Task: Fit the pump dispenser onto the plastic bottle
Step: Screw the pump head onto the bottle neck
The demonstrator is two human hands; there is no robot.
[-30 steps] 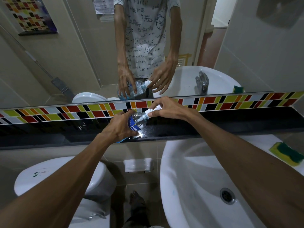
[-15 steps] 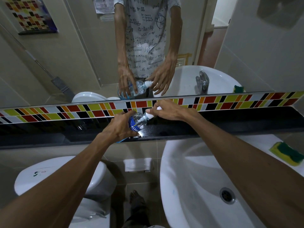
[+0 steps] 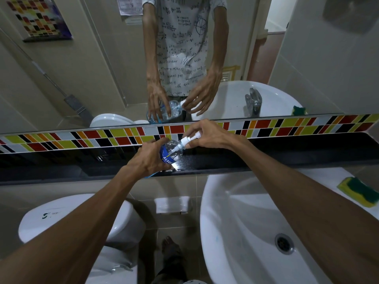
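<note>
A clear plastic bottle (image 3: 171, 151) with a blue label is tilted to the right over the black shelf (image 3: 287, 156). My left hand (image 3: 146, 160) is wrapped around its body. A white pump dispenser (image 3: 187, 140) sits at the bottle's neck, its tube showing inside the bottle. My right hand (image 3: 207, 135) pinches the pump's collar and head with its fingertips. The mirror above repeats both hands and the bottle.
A white sink (image 3: 256, 232) with a drain lies below right, a yellow-green sponge (image 3: 360, 190) on its rim. A white toilet tank (image 3: 80, 218) stands below left. A coloured tile strip (image 3: 82, 138) runs behind the shelf, under the mirror.
My right hand's fingers have shifted around the pump, which shows more of its white head now than half a second ago. The bottle stays tilted in my left hand.
</note>
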